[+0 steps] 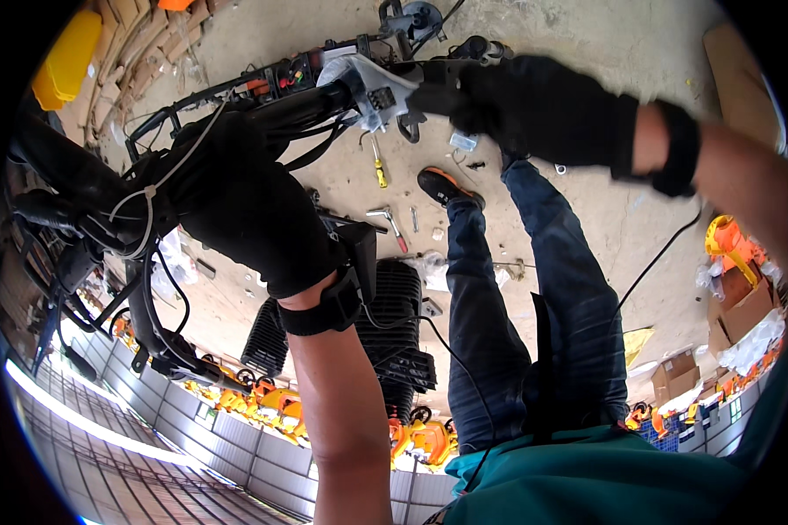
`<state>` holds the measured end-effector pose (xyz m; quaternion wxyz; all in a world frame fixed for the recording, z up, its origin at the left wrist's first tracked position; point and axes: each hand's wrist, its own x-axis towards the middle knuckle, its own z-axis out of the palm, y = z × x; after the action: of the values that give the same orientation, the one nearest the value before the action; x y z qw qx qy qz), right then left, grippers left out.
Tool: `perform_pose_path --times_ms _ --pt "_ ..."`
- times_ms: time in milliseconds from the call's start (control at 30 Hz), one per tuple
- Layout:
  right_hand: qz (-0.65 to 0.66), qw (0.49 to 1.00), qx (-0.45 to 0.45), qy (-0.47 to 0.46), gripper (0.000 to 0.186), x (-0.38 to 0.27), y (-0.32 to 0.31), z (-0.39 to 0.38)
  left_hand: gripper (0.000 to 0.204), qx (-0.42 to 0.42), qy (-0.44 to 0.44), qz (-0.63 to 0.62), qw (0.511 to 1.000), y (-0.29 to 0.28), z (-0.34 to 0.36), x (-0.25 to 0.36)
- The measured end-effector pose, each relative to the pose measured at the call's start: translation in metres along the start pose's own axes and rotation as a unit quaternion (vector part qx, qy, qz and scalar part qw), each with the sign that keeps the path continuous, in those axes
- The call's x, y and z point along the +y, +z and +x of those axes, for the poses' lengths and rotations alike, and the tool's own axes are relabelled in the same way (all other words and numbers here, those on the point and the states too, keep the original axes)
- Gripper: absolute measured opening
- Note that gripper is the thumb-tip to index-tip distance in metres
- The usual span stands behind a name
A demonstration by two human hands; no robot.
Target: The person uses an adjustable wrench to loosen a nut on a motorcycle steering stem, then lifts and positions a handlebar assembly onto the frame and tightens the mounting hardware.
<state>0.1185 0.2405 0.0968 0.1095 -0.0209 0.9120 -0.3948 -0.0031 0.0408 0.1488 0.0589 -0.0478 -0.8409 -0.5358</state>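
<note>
Fingers of both gloved hands wrap the black handlebar (pixel 324 101): left hand (pixel 245 201) on one side, right hand (pixel 543 109) closed near its silver clamp (pixel 376 87). Tools lie scattered on the floor (pixel 587 35) below.

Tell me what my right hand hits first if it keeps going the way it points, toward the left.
Most likely the grey metal bracket at the handlebar: the gloved right hand points left at it, fingertips almost touching. Depth is unclear, so contact may already exist.
</note>
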Motion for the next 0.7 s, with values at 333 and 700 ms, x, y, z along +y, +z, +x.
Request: perform_pose_path --times_ms 333,700 --pt "0.386 0.881 0.126 0.242 0.023 -0.079 0.148 -0.023 0.016 -0.011 0.014 0.013 1.0 -0.005 0.003 -0.002" --pt "0.077 0.989 0.06 0.109 0.028 0.035 -0.006 -0.053 0.026 0.007 -0.01 0.041 0.999 -0.005 0.002 -0.008"
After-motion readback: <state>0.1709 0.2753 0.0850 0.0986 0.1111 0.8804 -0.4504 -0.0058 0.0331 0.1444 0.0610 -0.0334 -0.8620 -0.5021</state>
